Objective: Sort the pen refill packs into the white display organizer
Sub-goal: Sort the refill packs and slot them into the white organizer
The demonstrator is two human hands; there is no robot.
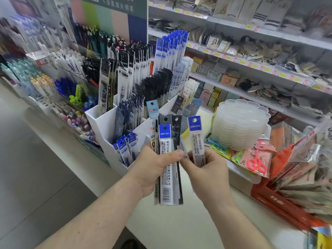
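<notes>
Refill packs (166,159), fanned upright, gripped in left hand (154,168) above table (188,225), thumb across front blue-topped pack. One blue-topped pack (196,141) pinched apart in right hand (206,169), just beside the fan, upright. White organizer (107,126) right behind both hands, compartments holding black, white and blue packs standing on end; small blue packs (126,147) in nearest front slot. Stack of clear trays (240,123) to the right, pink scissors pack (256,163) below it. Shelves (251,69) of goods behind.
</notes>
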